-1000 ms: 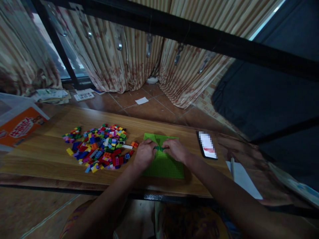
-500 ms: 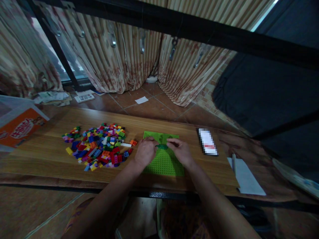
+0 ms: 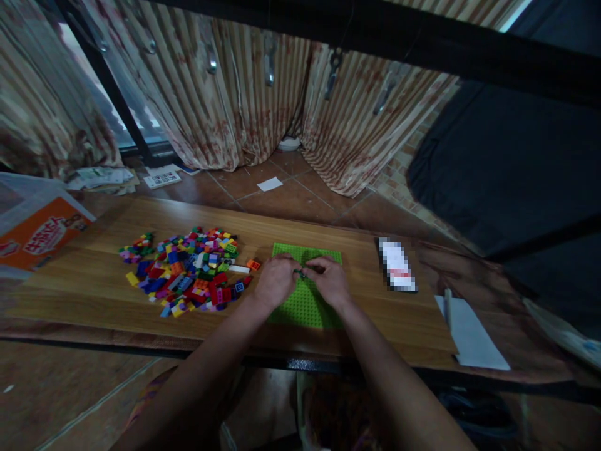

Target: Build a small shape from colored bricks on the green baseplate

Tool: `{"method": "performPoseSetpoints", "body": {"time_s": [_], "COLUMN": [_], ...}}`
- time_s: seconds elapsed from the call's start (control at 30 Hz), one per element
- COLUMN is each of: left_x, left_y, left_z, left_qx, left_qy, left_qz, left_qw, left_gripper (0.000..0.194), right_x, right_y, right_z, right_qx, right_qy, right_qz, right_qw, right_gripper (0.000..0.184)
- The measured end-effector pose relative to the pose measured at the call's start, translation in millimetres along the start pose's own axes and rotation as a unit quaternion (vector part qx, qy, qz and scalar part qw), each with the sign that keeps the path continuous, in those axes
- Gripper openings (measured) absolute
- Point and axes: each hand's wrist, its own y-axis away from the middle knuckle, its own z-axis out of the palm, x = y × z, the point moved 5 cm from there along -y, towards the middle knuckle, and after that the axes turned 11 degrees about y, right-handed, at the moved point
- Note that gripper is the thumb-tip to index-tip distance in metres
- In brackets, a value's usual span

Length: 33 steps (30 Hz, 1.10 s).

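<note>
A light green studded baseplate [image 3: 305,307] lies flat on the wooden table [image 3: 94,294]. Both of my hands rest over its middle, fingertips meeting. My left hand [image 3: 276,280] and my right hand [image 3: 329,280] are both pinched on a small dark green brick [image 3: 301,272] held between them just above the plate. The brick is mostly covered by my fingers. To the left lies a pile of several loose coloured bricks [image 3: 188,272], with an orange brick [image 3: 253,264] at its right edge, a hand's width from my left hand.
A phone [image 3: 397,266] lies right of the baseplate. A white sheet [image 3: 472,338] with a pen [image 3: 447,304] sits at the table's right end. An orange box [image 3: 40,235] stands at far left. Curtains and a tiled floor lie beyond the table.
My hands have drawn closer together over the baseplate, fingertips now meeting on the small green brick. The camera has tilted slightly, shifting the scene.
</note>
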Motion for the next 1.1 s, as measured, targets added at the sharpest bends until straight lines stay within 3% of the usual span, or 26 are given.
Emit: {"method": "performPoseSetpoints", "body": {"time_s": [0.27,0.4,0.73,0.93,1.1], "left_x": [-8,-8,-9,-9,-28], "left_y": [-9,-7,-4,10,23], "left_z": [-1.4,-0.3,-0.1,-1.8,-13.3], "left_qx": [-0.017,-0.018,-0.003,0.034,0.08], "left_qy": [0.035,0.035,0.037,0.081,0.164], "left_qz": [-0.035,-0.017,-0.033,-0.016,-0.076], "left_qw": [0.999,0.999,0.999,0.996,0.98], "left_gripper": [0.02,0.021,0.02,0.026,0.051], "right_x": [3,1,0,0,22], "right_y": [-10,-16,-22,-9,7], "right_z": [5,6,6,0,-38], "right_qx": [-0.035,-0.049,-0.07,-0.003,0.13], "right_qy": [0.019,0.025,0.008,-0.046,-0.099], "right_qz": [0.007,0.008,0.026,0.026,0.078], "right_qw": [0.999,0.998,0.997,0.999,0.983], "right_gripper": [0.007,0.002,0.004,0.006,0.029]}}
